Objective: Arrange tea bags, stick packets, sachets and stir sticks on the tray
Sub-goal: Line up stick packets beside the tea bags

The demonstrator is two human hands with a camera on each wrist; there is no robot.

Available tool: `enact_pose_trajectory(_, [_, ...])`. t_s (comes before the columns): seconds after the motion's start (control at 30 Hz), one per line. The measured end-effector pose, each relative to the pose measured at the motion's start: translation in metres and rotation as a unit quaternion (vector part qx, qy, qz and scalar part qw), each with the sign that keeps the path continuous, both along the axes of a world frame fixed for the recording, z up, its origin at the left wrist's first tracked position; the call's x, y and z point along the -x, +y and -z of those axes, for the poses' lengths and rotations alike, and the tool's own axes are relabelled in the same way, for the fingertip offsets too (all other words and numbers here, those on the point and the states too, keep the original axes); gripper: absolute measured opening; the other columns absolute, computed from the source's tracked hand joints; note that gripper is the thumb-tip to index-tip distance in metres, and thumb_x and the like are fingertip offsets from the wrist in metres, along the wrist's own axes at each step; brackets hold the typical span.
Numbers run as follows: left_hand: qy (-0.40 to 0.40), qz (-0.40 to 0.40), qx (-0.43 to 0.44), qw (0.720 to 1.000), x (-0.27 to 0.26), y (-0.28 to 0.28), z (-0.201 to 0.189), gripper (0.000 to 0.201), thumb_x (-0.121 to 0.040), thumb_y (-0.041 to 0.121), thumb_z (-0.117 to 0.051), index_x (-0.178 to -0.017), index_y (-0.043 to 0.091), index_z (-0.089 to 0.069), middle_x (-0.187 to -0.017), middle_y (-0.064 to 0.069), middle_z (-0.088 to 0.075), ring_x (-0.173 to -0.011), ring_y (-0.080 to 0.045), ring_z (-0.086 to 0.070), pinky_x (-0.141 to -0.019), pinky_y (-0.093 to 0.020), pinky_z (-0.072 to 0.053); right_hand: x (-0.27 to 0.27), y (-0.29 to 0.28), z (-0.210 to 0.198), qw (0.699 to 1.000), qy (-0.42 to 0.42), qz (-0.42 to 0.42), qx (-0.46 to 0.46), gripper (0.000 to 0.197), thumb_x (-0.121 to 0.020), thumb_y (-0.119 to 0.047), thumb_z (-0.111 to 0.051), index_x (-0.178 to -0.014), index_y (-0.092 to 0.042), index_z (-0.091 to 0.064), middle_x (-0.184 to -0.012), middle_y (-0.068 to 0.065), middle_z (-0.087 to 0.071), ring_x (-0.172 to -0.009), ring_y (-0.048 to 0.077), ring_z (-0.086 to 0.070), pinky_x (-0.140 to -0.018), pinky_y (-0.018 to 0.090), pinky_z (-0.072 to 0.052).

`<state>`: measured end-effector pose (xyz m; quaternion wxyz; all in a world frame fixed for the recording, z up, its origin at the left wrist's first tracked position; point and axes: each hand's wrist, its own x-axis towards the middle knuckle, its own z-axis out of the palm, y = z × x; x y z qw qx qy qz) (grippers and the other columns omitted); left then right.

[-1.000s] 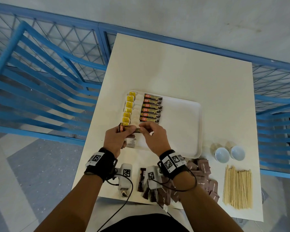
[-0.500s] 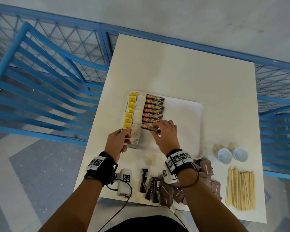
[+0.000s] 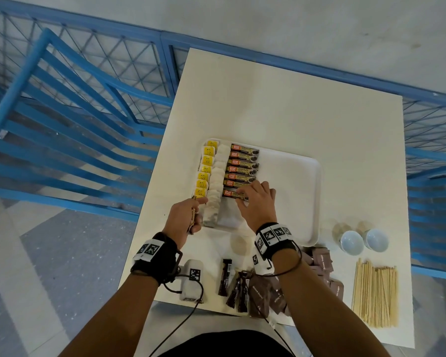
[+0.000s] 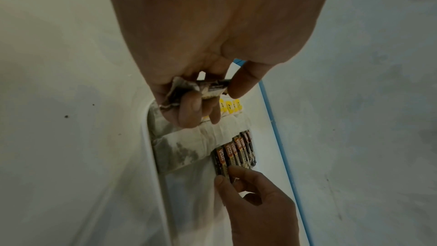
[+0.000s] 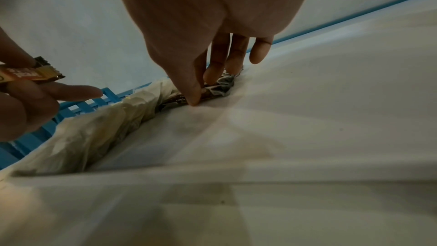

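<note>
White tray (image 3: 291,181) lies on the bench (image 3: 281,99). Right hand (image 3: 258,202) pinches the nearest stick packet (image 3: 232,194) in the tray's row, covering its right end. Left hand (image 3: 186,217) grips a spare packet (image 4: 212,89) at the tray's near-left corner, label mostly hidden.
</note>
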<state>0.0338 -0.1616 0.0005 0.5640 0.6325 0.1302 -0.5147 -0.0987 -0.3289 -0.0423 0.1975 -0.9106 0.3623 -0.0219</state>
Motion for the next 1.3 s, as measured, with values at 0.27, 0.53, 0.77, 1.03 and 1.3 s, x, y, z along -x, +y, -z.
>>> enact_pose_trajectory(0.27, [0.011, -0.005, 0.009, 1.0, 0.0, -0.002, -0.002, 0.034, -0.098, 0.011, -0.042, -0.114, -0.001, -0.069, -0.067, -0.003, -0.043, -0.054, -0.016, -0.039, -0.044, -0.027, -0.025, -0.007, -0.002, 0.001, 1.0, -0.008, 0.017, -0.02, 0.016, -0.086, -0.023, -0.071, -0.102, -0.021, -0.068, -0.102, -0.003, -0.062, -0.1, 0.024, -0.05, -0.088, 0.04, -0.037])
enact_pose_trajectory(0.53, [0.004, 0.03, 0.012, 0.999, 0.002, -0.005, -0.003, 0.027, -0.101, 0.007, -0.045, -0.11, 0.005, -0.07, -0.068, -0.006, -0.05, -0.056, -0.021, -0.044, -0.049, -0.031, -0.029, -0.006, 0.001, -0.001, 0.999, -0.014, 0.027, -0.028, 0.022, -0.085, -0.025, -0.069, -0.107, -0.021, -0.065, -0.101, -0.004, -0.06, -0.098, 0.022, -0.049, -0.088, 0.039, -0.037])
enact_pose_trajectory(0.77, [-0.066, 0.069, 0.062, 0.994, 0.009, -0.005, -0.01, 0.022, -0.096, 0.006, -0.067, -0.118, 0.005, -0.069, -0.093, -0.013, -0.073, -0.076, -0.025, -0.07, -0.055, -0.03, -0.053, -0.012, 0.021, -0.032, 0.974, -0.153, 0.022, -0.165, 0.011, -0.093, -0.024, -0.065, -0.102, -0.023, -0.07, -0.087, -0.013, -0.064, -0.083, 0.006, -0.054, -0.078, 0.023, -0.044])
enact_pose_trajectory(1.03, [-0.062, 0.102, 0.079, 0.99, 0.011, 0.0, -0.016, 0.023, -0.094, 0.015, -0.071, -0.114, 0.003, -0.069, -0.103, -0.015, -0.078, -0.094, -0.027, -0.076, -0.078, -0.04, -0.062, -0.02, 0.025, -0.058, 0.937, -0.124, 0.024, -0.326, 0.007, -0.094, -0.024, -0.069, -0.09, -0.02, -0.074, -0.083, -0.013, -0.071, -0.078, 0.0, -0.061, -0.074, 0.013, -0.045])
enact_pose_trajectory(1.3, [-0.148, 0.027, 0.019, 0.988, 0.008, 0.001, -0.014, 0.013, -0.089, 0.021, -0.078, -0.101, 0.017, -0.079, -0.087, 0.002, -0.078, -0.077, -0.009, -0.07, -0.071, -0.027, -0.051, -0.015, 0.041, -0.06, 0.915, -0.139, 0.079, -0.37, 0.026, -0.09, -0.04, -0.072, -0.111, -0.027, -0.066, -0.092, -0.006, -0.073, -0.083, 0.01, -0.068, -0.081, 0.028, -0.056])
